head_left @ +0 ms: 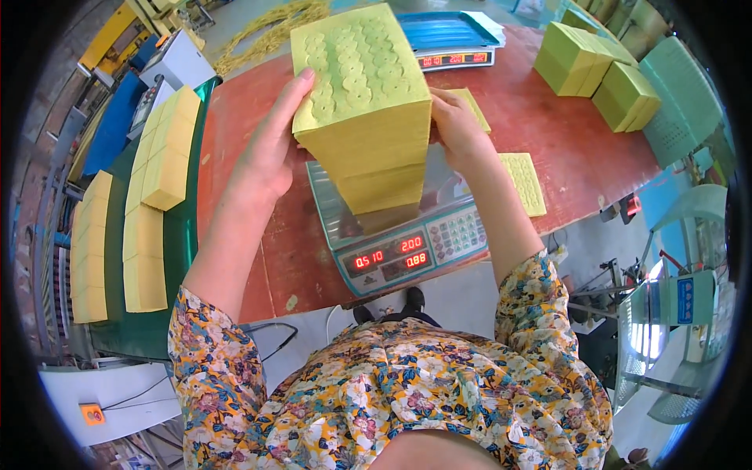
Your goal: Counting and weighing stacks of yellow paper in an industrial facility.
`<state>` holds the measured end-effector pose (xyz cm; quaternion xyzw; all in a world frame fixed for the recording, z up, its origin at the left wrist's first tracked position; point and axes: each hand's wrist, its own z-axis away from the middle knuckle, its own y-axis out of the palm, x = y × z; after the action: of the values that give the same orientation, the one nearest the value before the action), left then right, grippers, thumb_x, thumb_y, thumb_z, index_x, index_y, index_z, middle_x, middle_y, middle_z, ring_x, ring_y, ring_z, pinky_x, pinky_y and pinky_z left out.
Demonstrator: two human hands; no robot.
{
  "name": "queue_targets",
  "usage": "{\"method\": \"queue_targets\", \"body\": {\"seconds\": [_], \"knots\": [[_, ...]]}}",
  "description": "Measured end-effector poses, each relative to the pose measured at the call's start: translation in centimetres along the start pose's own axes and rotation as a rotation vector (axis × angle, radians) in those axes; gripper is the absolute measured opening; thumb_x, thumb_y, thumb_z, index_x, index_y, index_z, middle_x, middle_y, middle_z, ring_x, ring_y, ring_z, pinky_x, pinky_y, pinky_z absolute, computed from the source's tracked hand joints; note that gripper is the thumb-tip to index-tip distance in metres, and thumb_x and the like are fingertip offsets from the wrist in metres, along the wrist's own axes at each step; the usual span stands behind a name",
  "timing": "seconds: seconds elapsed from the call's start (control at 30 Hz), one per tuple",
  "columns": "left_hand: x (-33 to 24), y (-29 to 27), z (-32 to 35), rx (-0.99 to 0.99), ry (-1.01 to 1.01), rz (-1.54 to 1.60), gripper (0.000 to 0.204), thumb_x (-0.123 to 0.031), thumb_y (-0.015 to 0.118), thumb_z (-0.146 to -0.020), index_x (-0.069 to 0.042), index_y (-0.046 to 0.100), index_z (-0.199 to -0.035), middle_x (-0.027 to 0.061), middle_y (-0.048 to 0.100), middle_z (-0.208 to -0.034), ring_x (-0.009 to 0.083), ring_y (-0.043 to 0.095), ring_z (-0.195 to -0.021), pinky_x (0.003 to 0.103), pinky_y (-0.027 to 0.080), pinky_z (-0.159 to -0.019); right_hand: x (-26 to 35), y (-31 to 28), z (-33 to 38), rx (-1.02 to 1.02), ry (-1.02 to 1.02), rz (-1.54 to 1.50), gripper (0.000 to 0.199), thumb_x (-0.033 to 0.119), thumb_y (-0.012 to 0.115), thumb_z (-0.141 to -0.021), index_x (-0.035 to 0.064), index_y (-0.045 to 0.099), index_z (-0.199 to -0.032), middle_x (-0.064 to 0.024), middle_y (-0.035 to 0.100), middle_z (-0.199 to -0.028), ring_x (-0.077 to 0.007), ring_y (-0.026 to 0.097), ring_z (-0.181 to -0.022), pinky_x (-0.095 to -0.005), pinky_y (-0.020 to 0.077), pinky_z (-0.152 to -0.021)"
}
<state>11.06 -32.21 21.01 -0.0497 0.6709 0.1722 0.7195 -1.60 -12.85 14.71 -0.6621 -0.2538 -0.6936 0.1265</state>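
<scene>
A tall yellow paper stack (364,133), pinched between the person's left hand (270,149) and right hand (462,135), is over the near scale (399,254), contact unclear, with a flat yellow pad (522,184) just to that scale's right.

near scale (427,251): on table (580,141), under stack (364,160) | far scale (446,31): behind | blocks (565,63): far right

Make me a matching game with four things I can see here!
Things:
1. tall yellow stack
2. scale with a blue tray
3. orange box
4. sleeves

Matches:
A. flowery
B. held between the left hand and the right hand
C. on the white panel at lower left
D. near the far edge of the red table

Pairs: 1-B, 2-D, 3-C, 4-A
</scene>
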Motion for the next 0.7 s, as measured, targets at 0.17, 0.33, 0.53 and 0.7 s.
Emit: {"method": "queue_targets", "body": {"seconds": [0.17, 0.33, 0.53, 0.7], "knots": [[-1.0, 0.2, -0.4, 0.094, 0.144, -0.074, 0.057, -0.059, 0.058, -0.09, -0.014, 0.06, -0.124, 0.0001, 0.066, -0.107, 0.0085, 0.06, -0.091, 0.027, 0.046, -0.073, 1.2, -1.0, 0.2, 0.011, -0.108, -0.015, 0.028, 0.026, 0.058, -0.094, 0.005, 0.072, -0.106, 0.0022, 0.067, -0.084, -0.0054, 0.053, -0.065, -0.0222, 0.0374, -0.056], [0.4, 0.1, -0.1, 0.004, -0.045, -0.044, 0.064, -0.065, 0.056, -0.088, -0.015, 0.059, -0.127, 0.0014, 0.065, -0.113, 0.013, 0.058, -0.099, 0.032, 0.046, -0.075, -0.8, -1.1, -0.4, 0.036, 0.021, 0.036, 0.03, 0.026, 0.058, -0.094, 0.0027, 0.071, -0.107, 0.0002, 0.066, -0.084, -0.0073, 0.054, -0.064, -0.0227, 0.0384, -0.056], [1.0, -0.4, -0.2, 0.008, -0.073, -0.043, 0.068, -0.067, 0.054, -0.087, -0.014, 0.058, -0.13, 0.003, 0.065, -0.118, 0.015, 0.059, -0.103, 0.036, 0.05, -0.075, -1.9, -0.7, -0.7, 0.017, -0.036, -0.002, 0.034, 0.026, 0.058, -0.094, -0.0008, 0.07, -0.112, -0.0015, 0.067, -0.085, -0.0074, 0.055, -0.064, -0.024, 0.0401, -0.054], [1.1, -0.1, 0.5, -0.012, -0.051, -0.066, 0.068, -0.067, 0.054, -0.087, -0.013, 0.058, -0.129, 0.0022, 0.066, -0.111, 0.013, 0.061, -0.095, 0.034, 0.052, -0.074, -2.1, -0.5, -0.2, -0.002, -0.043, 0.042, 0.035, 0.027, 0.06, -0.094, -0.0006, 0.07, -0.112, -0.0016, 0.067, -0.086, -0.0074, 0.055, -0.066, -0.0235, 0.0416, -0.057]]}}
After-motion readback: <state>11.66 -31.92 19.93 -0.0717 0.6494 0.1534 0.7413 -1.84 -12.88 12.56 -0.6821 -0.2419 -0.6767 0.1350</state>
